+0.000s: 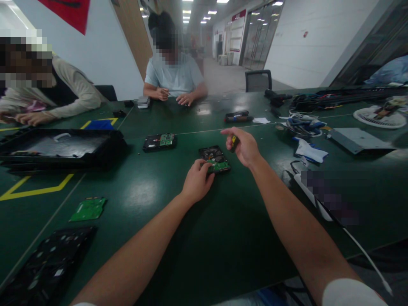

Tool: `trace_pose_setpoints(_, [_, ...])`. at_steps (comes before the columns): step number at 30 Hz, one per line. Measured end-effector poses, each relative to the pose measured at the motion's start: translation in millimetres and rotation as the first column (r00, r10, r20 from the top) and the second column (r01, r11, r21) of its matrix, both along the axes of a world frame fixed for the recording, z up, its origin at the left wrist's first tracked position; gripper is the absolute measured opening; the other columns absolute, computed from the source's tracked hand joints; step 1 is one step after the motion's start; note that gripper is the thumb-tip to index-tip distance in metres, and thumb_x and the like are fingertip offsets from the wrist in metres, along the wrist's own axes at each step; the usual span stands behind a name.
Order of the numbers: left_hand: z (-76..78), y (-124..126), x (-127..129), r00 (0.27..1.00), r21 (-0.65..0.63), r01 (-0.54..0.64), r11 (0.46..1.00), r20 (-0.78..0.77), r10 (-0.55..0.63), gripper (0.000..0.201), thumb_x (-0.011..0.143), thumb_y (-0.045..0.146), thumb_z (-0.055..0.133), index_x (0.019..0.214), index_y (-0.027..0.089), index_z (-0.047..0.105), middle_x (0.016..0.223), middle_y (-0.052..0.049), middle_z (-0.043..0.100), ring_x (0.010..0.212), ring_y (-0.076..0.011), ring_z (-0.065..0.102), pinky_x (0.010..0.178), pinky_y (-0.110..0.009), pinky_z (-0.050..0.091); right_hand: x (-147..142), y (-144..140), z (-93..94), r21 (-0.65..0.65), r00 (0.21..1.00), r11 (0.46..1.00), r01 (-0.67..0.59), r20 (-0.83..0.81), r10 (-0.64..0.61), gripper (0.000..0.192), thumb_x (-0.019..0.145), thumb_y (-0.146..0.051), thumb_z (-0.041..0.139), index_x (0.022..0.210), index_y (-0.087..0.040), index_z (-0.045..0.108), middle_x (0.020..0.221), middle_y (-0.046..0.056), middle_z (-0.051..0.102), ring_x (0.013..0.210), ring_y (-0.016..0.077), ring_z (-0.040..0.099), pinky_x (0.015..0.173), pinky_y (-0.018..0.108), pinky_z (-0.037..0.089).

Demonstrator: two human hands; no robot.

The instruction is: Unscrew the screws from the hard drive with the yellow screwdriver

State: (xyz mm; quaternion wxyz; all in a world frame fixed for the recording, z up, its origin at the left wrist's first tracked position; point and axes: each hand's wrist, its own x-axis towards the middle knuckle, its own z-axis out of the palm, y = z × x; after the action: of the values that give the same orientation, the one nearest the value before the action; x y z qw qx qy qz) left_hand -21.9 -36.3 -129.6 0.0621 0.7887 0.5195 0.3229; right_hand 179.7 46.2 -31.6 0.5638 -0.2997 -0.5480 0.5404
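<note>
- While bracing and working on the drive, recorded left to right across the green table (165, 238).
- Loose circuit board (88, 208): flat, green, thin; lay well apart at the left.
- Second hard drive (159, 142): dark slab, green board on top; untouched.
- Left hand (197, 182): fingers curled, pressed on the near edge of the hard drive (214, 159); steadied rather than lifted.
- Hard drive: centre of table, board side up, black metal casing, glossy green board.
- Right hand (242, 146): pinched shut on a small screwdriver (234, 142), yellow and black handle, raised just right of the drive.
- Step judged: unscrewing the board; next called for seating the tip squarely on a screw.
</note>
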Motion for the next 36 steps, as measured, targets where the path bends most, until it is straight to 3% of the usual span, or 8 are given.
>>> trace_pose_setpoints(7, [0.3,0,0,1.000,0.000,-0.004,1.000,-0.010,0.004,0.038,0.100,0.031,0.064,0.136,0.019,0.062,0.139,-0.016,0.054,0.126,-0.0326,0.062,0.108,-0.053,0.057,-5,-4,-0.2,0.089,0.990,0.991,0.096,0.099,-0.104,0.044,0.081,-0.060,0.086,0.071,-0.024,0.063,0.070,-0.003,0.063,0.066,0.0111,0.057,0.066,0.024,0.048])
trace_pose_setpoints(13, [0.1,0,1,1.000,-0.006,-0.005,1.000,0.000,0.005,0.037,0.099,0.029,0.065,0.135,0.020,0.062,0.139,-0.015,0.054,0.125,-0.0323,0.062,0.108,-0.054,0.056,-10,-7,-2.5,-0.006,0.996,0.997,0.076,0.046,-0.075,0.051,0.079,-0.069,0.083,0.079,-0.024,0.061,0.069,-0.003,0.066,0.061,0.0126,0.064,0.057,0.025,0.048])
trace_pose_setpoints(19, [1.0,-1,1,1.000,-0.001,0.001,1.000,0.003,-0.001,0.036,0.100,0.030,0.063,0.135,0.019,0.062,0.139,-0.016,0.053,0.126,-0.0324,0.062,0.109,-0.053,0.056,-13,-8,-2.9,0.024,0.990,0.996,0.083,0.115,-0.086,0.049,0.081,-0.068,0.083,0.080,-0.023,0.063,0.068,-0.003,0.066,0.056,0.0111,0.063,0.053,0.024,0.047])
trace_pose_setpoints(24, [1.5,-1,1,1.000,-0.001,-0.003,1.000,0.009,0.003,0.040,0.100,0.030,0.062,0.138,0.016,0.059,0.138,-0.017,0.053,0.127,-0.0324,0.061,0.111,-0.052,0.055,-15,-8,-4.4,0.050,0.967,0.980,0.193,0.161,-0.199,0.047,0.082,-0.066,0.082,0.079,-0.023,0.064,0.068,-0.002,0.068,0.056,0.0127,0.066,0.052,0.025,0.049])
trace_pose_setpoints(36, [2.7,-2,2,0.999,-0.010,-0.010,1.000,0.030,0.010,0.044,0.096,0.030,0.066,0.138,0.021,0.056,0.139,-0.014,0.052,0.127,-0.0322,0.061,0.110,-0.053,0.056,-15,-10,-0.1,0.048,0.952,0.966,0.255,0.165,-0.260,0.045,0.086,-0.065,0.079,0.080,-0.023,0.064,0.070,-0.001,0.067,0.058,0.0117,0.064,0.054,0.025,0.048])
